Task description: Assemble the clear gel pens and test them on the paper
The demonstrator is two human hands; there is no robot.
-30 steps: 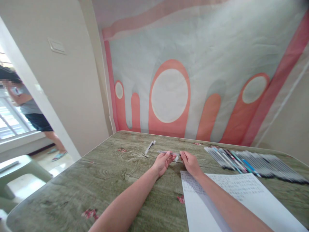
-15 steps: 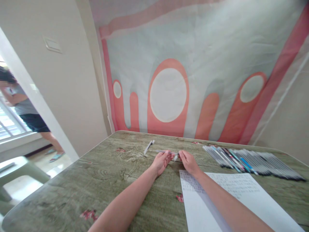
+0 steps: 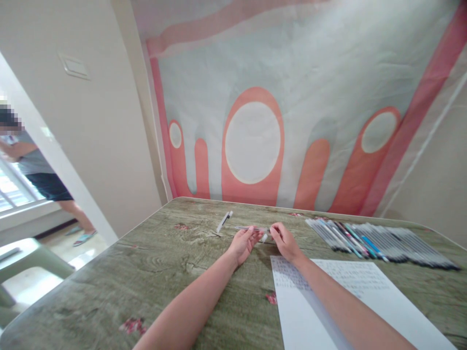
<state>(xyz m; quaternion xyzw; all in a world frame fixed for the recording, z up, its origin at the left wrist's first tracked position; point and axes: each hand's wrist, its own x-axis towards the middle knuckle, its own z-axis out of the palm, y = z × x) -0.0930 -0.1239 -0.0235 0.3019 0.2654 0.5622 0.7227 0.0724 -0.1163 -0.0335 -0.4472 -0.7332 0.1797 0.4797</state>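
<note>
My left hand (image 3: 243,242) and my right hand (image 3: 285,241) meet near the middle of the green wood-grain table (image 3: 153,272). Both are pinched on a thin pen (image 3: 263,235) held between them; a white piece shows at the fingertips. A slim clear refill (image 3: 248,227) lies on the table just beyond my left fingers. A white pen part (image 3: 224,221) lies further to the left. A sheet of paper (image 3: 350,301) with handwriting lies under my right forearm.
A long row of several pens (image 3: 375,237) lies at the right back of the table. A pink and pale blue cloth (image 3: 277,112) hangs behind. A person (image 3: 36,170) stands in the doorway at left, near a green stool (image 3: 25,257).
The view has drifted slightly right and down. My hands stay together on the pen; my right fingers have shifted a little. The person at left has moved further out of frame.
</note>
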